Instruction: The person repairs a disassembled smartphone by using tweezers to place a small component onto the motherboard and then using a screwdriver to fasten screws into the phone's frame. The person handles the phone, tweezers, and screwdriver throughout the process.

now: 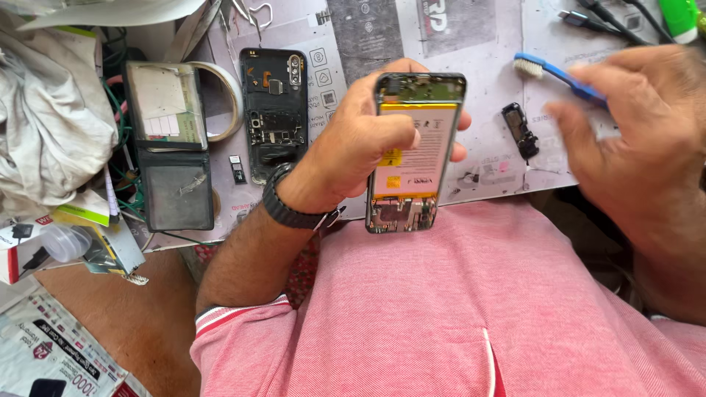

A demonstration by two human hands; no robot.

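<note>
Two hands are busy over a cluttered workbench [471, 44]. The left hand [360, 140] grasps an opened phone [415, 147] by its edges, thumb across the yellow-edged battery [421, 151], holding it upright above the person's red shirt [478, 309] and just off the bench's near edge. The right hand [640, 125] is clenched on a blue toothbrush [559, 73], bristles pointing left over the bench, well apart from the phone; this hand is blurred, so the exact finger placement is unclear.

On the bench behind lie the phone's black back cover [276, 110], a small black part [520, 131], a tiny chip-like piece [237, 169], a dark wallet-like case [173, 147], and cables [610, 22] at the far right.

Risks, as I judge them: the phone hangs over the lap rather than the bench, so a slipping grip could drop it onto the shirt or floor. The thumb presses on the soft battery, which could dent under hard squeezing. Rough brushing might snag exposed connectors at the bottom end, and the loose small parts could be swept off the bench by a sleeve or wrist.
</note>
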